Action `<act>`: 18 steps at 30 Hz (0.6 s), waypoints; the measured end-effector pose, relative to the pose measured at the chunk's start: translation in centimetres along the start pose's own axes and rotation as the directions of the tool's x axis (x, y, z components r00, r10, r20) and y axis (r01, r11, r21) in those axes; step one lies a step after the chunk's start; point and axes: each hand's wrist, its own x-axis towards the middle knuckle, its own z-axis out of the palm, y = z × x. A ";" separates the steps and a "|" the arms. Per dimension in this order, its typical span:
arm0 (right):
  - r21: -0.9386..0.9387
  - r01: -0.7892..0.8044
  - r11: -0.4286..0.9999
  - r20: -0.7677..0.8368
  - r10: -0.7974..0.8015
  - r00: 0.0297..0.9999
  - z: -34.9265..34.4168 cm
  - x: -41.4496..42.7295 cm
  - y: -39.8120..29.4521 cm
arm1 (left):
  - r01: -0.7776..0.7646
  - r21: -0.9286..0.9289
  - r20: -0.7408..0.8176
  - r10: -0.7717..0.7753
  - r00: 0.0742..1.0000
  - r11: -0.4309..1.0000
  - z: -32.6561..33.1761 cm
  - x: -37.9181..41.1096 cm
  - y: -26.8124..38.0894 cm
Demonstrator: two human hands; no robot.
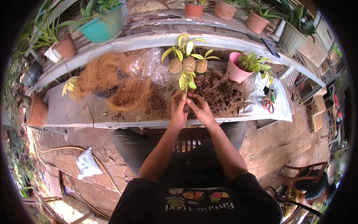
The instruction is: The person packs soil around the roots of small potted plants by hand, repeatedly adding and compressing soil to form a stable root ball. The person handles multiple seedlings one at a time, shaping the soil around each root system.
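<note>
Between both hands I hold a small leafy plant cutting [186, 81], upright, with a dark ball of soil [186, 108] around its base. My left hand [178, 107] cups the ball from the left, thumb raised along the stem. On the other side my right hand [200, 108] presses the ball, its thumb near the stem. Most of the ball is hidden by my fingers. Just beyond stand three fibre-wrapped root balls [189, 65] with yellow-green leaves. Loose dark soil [219, 92] spreads to the right of my hands, and brown coconut fibre [127, 95] lies to the left.
A pink pot [236, 68] with a leafy plant leans at the right. Scissors [268, 105] lie on a silver plastic sheet [251, 105]. Clear plastic bags [152, 65] sit behind the fibre. Potted plants line the back ledge, with a phone [270, 47] there. A terracotta pot [38, 110] stands at far left.
</note>
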 end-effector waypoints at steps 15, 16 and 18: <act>-0.424 0.363 0.830 0.025 -0.389 0.921 1.3 -3.0 -0.9 | -0.014 0.046 -0.094 0.018 0.995 0.999 1.2 0.2 0.9; -0.496 0.371 0.785 0.043 -0.405 0.913 1.4 -3.1 -1.2 | -0.039 0.076 -0.065 0.044 0.997 0.996 1.0 0.2 1.1; -0.519 0.367 0.772 0.045 -0.404 0.914 1.6 -3.4 -1.6 | -0.029 0.141 -0.139 0.049 0.989 0.990 0.8 0.2 1.2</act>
